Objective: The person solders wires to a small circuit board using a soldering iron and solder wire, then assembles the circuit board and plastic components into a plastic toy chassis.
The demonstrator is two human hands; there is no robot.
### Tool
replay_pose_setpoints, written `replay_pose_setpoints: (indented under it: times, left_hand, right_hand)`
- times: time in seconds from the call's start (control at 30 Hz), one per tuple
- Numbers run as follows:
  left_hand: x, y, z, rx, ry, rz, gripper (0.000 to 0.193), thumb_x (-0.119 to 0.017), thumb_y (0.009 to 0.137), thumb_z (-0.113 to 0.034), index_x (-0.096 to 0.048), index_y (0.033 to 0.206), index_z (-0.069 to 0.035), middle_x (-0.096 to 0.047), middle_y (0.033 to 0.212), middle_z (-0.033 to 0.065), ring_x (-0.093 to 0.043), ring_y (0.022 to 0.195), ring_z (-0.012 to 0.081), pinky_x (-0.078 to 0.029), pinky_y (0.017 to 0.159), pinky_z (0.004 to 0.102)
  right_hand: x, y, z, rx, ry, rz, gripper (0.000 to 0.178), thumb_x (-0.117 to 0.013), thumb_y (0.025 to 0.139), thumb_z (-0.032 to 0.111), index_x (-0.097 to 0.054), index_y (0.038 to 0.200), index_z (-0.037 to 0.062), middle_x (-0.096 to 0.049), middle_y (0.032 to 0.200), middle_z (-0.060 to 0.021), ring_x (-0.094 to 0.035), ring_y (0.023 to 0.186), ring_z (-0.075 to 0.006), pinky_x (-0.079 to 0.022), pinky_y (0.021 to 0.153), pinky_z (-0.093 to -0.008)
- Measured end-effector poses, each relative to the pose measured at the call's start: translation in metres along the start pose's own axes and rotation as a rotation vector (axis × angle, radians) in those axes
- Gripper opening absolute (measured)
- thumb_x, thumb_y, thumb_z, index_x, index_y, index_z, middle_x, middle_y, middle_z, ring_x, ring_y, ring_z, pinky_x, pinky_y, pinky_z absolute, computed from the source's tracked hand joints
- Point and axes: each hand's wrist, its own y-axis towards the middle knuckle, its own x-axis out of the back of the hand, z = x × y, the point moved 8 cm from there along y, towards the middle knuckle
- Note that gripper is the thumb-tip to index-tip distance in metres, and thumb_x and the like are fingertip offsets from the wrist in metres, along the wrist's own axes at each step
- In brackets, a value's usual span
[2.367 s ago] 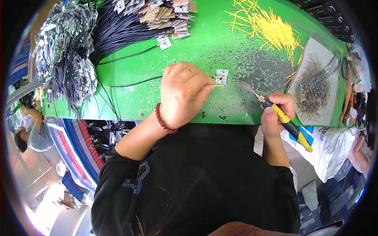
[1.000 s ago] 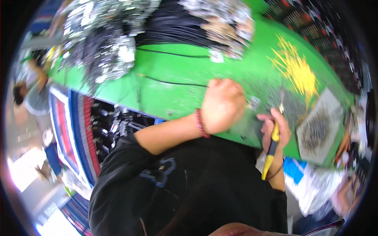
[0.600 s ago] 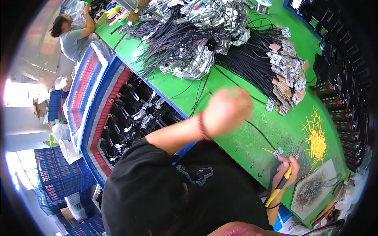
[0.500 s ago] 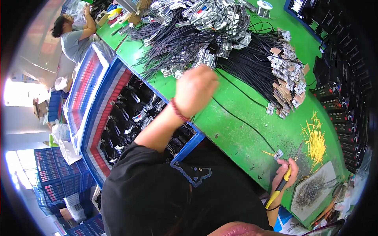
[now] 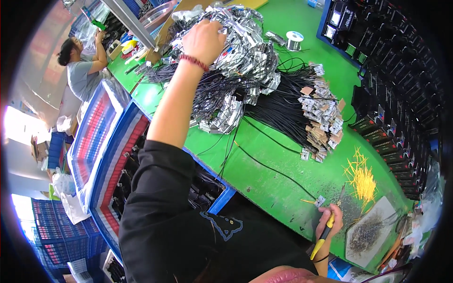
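Soldering iron point(image 5: 325, 233) lies gripped in your closed right hand point(image 5: 336, 223), beside the small circuit board point(image 5: 320, 201) on the bench point(image 5: 264, 195); your left hand point(image 5: 204, 42), partly curled, overlies silver parts point(image 5: 257, 57), its hold indiscernible.

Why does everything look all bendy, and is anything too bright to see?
Head view: the wide fisheye lens bends straight edges toward the rim; head view: a bright patch at far left is washed out white; head view: glints on the silvery parts near the left hand hide small details.
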Motion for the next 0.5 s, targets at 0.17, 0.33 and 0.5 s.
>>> replay_pose_setpoints:
  times: [0.17, 0.33, 0.5]
  left_hand:
    - [-0.045, 0.004, 0.010, 0.028, -0.035, 0.476, 0.026, -0.064, 0.079, -0.038, -0.073, 0.089, -0.016, -0.070, 0.087, 0.0103, -0.067, 0.085, 0.0309, -0.053, 0.077, 0.0445]
    - [-0.028, 0.000, 0.017, 0.000, -0.142, 0.405, 0.031, -0.068, 0.076, -0.037, -0.072, 0.092, -0.011, -0.071, 0.085, 0.0111, -0.067, 0.084, 0.0291, -0.053, 0.075, 0.0409]
    - [-0.053, 0.003, 0.007, -0.017, -0.099, 0.497, 0.036, -0.070, 0.074, -0.039, -0.071, 0.095, -0.010, -0.070, 0.094, 0.0136, -0.066, 0.089, 0.0324, -0.052, 0.078, 0.0423]
  right_hand:
    - [0.001, 0.004, 0.001, -0.010, 0.018, -0.020, 0.018, -0.059, 0.091, 0.011, -0.058, 0.106, 0.0000, -0.067, 0.077, -0.0137, -0.069, 0.067, -0.0210, -0.053, 0.065, -0.0313]
    - [0.001, 0.009, 0.008, 0.019, 0.034, -0.027, 0.017, -0.059, 0.091, 0.011, -0.059, 0.105, 0.0001, -0.067, 0.073, -0.0122, -0.069, 0.067, -0.0199, -0.052, 0.065, -0.0305]
    - [0.005, 0.009, 0.008, 0.006, 0.073, -0.065, 0.016, -0.060, 0.091, 0.010, -0.060, 0.104, 0.0000, -0.067, 0.072, -0.0121, -0.069, 0.067, -0.0200, -0.052, 0.064, -0.0297]
